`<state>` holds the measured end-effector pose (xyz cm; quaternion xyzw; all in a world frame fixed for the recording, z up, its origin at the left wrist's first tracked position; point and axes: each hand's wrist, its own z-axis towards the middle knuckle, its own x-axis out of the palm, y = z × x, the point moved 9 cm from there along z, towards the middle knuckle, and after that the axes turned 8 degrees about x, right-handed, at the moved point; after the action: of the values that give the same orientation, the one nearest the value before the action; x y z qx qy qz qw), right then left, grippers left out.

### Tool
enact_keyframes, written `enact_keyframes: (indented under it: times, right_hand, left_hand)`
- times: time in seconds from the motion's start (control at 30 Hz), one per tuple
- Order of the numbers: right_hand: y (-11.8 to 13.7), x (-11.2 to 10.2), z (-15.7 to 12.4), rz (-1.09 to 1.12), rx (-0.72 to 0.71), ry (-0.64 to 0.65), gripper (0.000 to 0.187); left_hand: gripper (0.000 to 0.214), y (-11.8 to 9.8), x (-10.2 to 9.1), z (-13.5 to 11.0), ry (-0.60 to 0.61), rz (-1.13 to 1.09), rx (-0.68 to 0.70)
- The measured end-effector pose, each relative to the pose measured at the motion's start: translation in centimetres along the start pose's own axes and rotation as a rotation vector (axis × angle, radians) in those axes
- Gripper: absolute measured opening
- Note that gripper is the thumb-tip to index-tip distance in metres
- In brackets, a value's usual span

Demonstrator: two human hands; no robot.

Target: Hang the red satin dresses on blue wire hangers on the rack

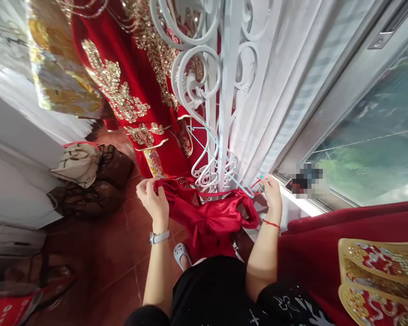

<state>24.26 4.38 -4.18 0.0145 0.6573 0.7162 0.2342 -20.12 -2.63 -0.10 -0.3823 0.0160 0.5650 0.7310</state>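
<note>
A red satin dress hangs between my two hands in front of my body. My left hand, wearing a grey-banded watch, grips the dress's upper edge at its left end. On the other side, my right hand pinches a thin red strap that is pulled taut. A light-blue clothes hanger slants down to the dress, its lower right corner at the strap beside my right fingers. The hanger's other end lies against the white metal scrollwork. Folds of fabric hide parts of my left fingertips.
Ahead stands a white scrolled metal rack, with red gold-embroidered garments hanging to its left. Brown bags sit on the tiled floor. A window is at right, above a dark red cloth and embroidered pieces.
</note>
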Motion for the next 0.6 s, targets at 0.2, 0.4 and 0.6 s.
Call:
enact_keyframes:
  times: [0.2,0.4,0.6]
  right_hand:
    - [1.4,1.3,-2.5,0.491,0.170,0.375,0.095]
    - [3.9,1.5,-3.9,0.478,0.097,0.462,0.133]
    - [6.1,2.9,-5.9,0.442,0.064,0.533,0.142]
  left_hand:
    - [0.034,-0.1,2.0,-0.1,0.105,0.020,0.073]
    - [0.045,-7.1,5.9,-3.0,0.389,-0.150,0.497]
    - [0.064,-14.1,9.9,-5.8,0.573,-0.032,0.733]
